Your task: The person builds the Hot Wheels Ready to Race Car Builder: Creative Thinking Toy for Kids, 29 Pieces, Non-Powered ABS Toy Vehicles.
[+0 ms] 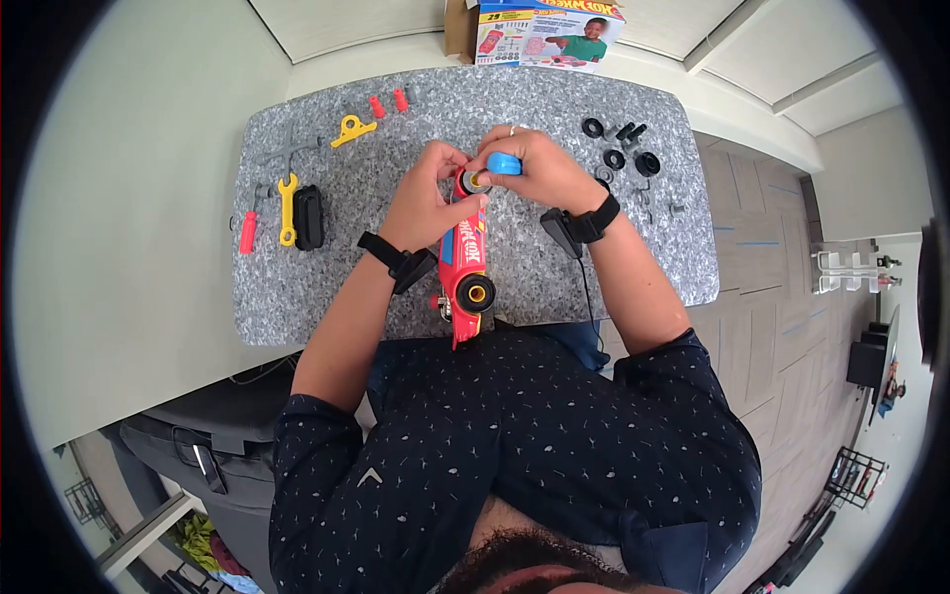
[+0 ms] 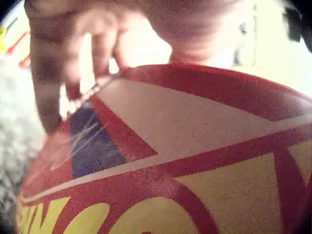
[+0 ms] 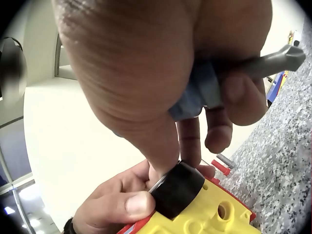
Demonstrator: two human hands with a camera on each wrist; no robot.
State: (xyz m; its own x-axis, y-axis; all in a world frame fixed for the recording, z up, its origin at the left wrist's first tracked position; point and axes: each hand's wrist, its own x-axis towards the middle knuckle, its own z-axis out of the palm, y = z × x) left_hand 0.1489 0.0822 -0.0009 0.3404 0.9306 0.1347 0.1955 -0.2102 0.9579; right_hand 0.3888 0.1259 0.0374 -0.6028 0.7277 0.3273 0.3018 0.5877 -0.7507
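Note:
A red toy car (image 1: 465, 252) lies on its side on the table, its nose and tail pointing away from and toward the person. My left hand (image 1: 421, 206) grips the car's far end. At that end a black wheel (image 3: 178, 190) sits against the yellow underside (image 3: 195, 225), with fingers of both hands on it. Wrapped in my right hand (image 1: 544, 170) is a screwdriver (image 1: 505, 163) with a blue handle; its grey shaft sticks out past the fingers in the right wrist view. Another black wheel (image 1: 476, 293) with a yellow hub shows at the near end.
At the left lie a yellow wrench (image 1: 288, 210), a black case (image 1: 310, 218), a red-handled tool (image 1: 248, 233) and a grey cross-shaped piece (image 1: 290, 148). A yellow part (image 1: 352, 130) and red pieces (image 1: 401, 100) are farther back. Loose black wheels (image 1: 647, 164) are at right; a box (image 1: 550, 35) stands behind.

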